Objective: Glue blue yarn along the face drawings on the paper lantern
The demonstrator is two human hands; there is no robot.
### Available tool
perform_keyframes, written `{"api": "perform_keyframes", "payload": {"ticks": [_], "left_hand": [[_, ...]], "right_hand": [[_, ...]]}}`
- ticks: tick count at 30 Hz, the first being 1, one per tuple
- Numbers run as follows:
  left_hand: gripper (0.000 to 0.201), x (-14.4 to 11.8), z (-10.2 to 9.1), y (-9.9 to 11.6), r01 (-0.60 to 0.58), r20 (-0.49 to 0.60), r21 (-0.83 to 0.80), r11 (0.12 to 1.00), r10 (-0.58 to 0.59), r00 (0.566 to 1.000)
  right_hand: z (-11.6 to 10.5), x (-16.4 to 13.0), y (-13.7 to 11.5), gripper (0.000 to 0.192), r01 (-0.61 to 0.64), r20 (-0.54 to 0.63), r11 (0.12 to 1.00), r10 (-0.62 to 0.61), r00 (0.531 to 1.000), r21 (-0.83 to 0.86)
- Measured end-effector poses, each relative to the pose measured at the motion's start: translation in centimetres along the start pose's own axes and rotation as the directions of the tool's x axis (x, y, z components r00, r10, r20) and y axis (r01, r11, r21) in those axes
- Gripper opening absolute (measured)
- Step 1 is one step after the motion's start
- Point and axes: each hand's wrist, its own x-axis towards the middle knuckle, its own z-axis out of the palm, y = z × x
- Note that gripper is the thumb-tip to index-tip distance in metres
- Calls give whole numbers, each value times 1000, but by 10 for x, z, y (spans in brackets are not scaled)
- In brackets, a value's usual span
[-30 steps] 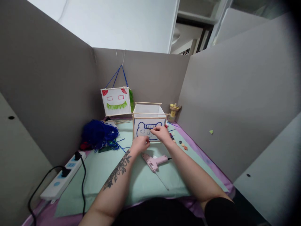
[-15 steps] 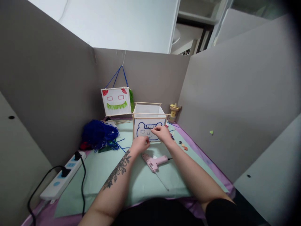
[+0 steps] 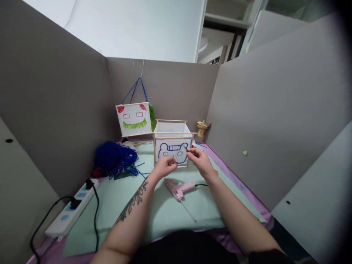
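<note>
Grey partition boards wall in a mint-green mat, its near edge cut off by the person's body. At the back stands a paper lantern box with a blue bear face. Left hand pinches at its lower front, the held bit hidden. Right hand grips a thin stick, too small to identify. Pink glue gun lies between the forearms.

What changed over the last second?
The right hand pulled back off the bear-face box toward the right, uncovering the drawing, and pinches something small. The left hand stayed at the box's lower front. The glue gun did not move.
</note>
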Motion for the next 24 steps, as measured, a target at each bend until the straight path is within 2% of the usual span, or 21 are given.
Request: {"api": "perform_keyframes", "payload": {"ticks": [3,5,8,11,13,15,16,18,20,21,22,23,24], "left_hand": [[19,-5,6,13,-43,-53,-42,998,41,998],[19,-10,12,21,-93,-56,-6,996,92,994],[19,-15,23,27,-150,-45,84,985,154,987],[21,-15,25,29,-143,-27,79,987,145,989],[30,-14,18,28,-111,-15,10,994,111,994],[40,-13,2,22,-44,-39,-27,999,43,998],[38,-14,-8,17,6,-62,-14,1000,-6,998],[29,-18,-31,4,129,-99,92,987,-120,988],[25,-25,-52,-13,229,-54,264,937,-223,973],[22,-29,-60,-22,283,-22,343,896,-293,956],[20,-33,-66,-31,330,2,405,853,-362,932],[18,-36,-69,-40,363,16,452,815,-415,910],[18,-39,-71,-48,391,21,483,784,-456,890]], "right_hand": [[-4,-31,-4,44,-19,12,997,20,1000,-76],[1,-46,-5,35,-22,15,988,25,1000,-150],[12,-57,-2,24,12,-43,982,-20,999,-186],[12,-62,0,26,23,-93,975,-44,995,-219],[-1,-68,1,29,9,-128,971,-41,991,-237],[-28,-80,3,33,-28,-191,966,-23,981,-257],[-47,-89,5,36,-63,-232,956,-5,973,-287],[-93,-114,15,37,-171,-261,917,77,962,-361],[-142,-147,30,34,-288,-249,850,193,949,-442],[-165,-165,39,30,-322,-176,816,269,947,-481],[-186,-181,49,23,-325,-35,791,360,932,-518],[-203,-196,58,17,-315,130,776,450,883,-547],[-215,-207,66,12,-312,244,760,520,819,-571]]}}
